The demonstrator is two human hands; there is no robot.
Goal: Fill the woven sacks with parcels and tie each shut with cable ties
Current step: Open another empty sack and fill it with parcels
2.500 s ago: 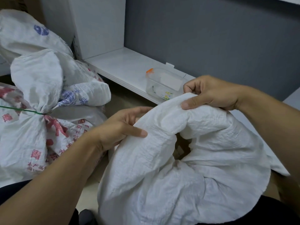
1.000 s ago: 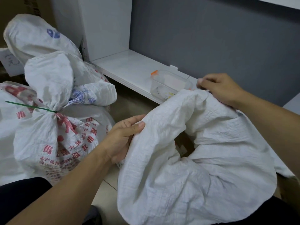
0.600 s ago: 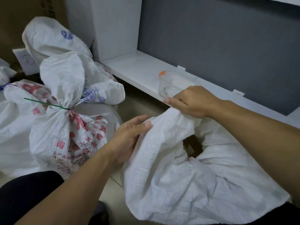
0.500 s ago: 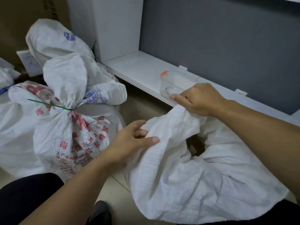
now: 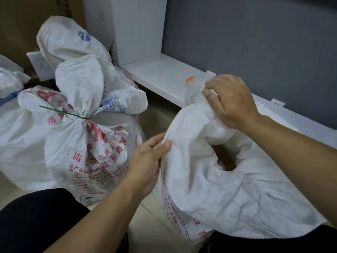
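- My left hand [image 5: 149, 159] pinched the near-left rim of the open woven sack [image 5: 228, 189], thumb on top of the fabric.
- My right hand [image 5: 231, 101] clutched the far rim, fingers curled over the fold.
- The sack mouth gaped between them, close in front of me.
- Left lay a tied sack [image 5: 82, 128] with a green cable tie [image 5: 62, 112]; a strip of bare floor separated the two sacks.
- Far right ran a white shelf [image 5: 164, 75], its edge just behind the rim.

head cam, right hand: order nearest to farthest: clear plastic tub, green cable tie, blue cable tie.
From the right hand:
1. Clear plastic tub, on the white shelf just left of the fingertips, partly hidden by them.
2. Green cable tie, round the neck of the tied sack, left of centre.
3. Blue cable tie, at the far left edge.
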